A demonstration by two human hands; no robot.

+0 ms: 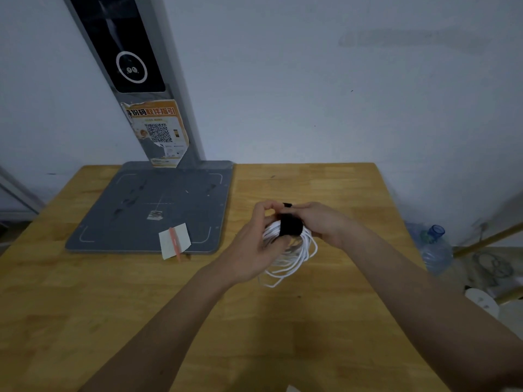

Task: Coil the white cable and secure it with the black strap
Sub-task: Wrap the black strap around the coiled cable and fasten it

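So the wooden tabletop (325, 335) is a big butcher-block style slab, warm yellow grain, pushed up against a plain pale wall; its near half is bare wood, so plenty of room there. On the far left sits a flat grey metal base plate (113, 222) with rounded corners and white corner marks, and a slanted grey post (186, 108) rises from its back edge with an orange QR sticker (158, 131) peeling off it. A small white card (169, 244) with an orange strip hangs over the plate's front edge. Off the tabletop's right edge, down on the floor, there's a clear blue water jug (434, 247).

The white cable (291, 258) is bunched in loose thin loops, held up just above the tabletop right of centre. The black strap (291, 225) is a wide fuzzy band wrapped round the top of the bundle. Left hand (254, 244) has its fingers curled round the coil beside the strap; right hand (325, 222) pinches the strap end, fingers closed tight.
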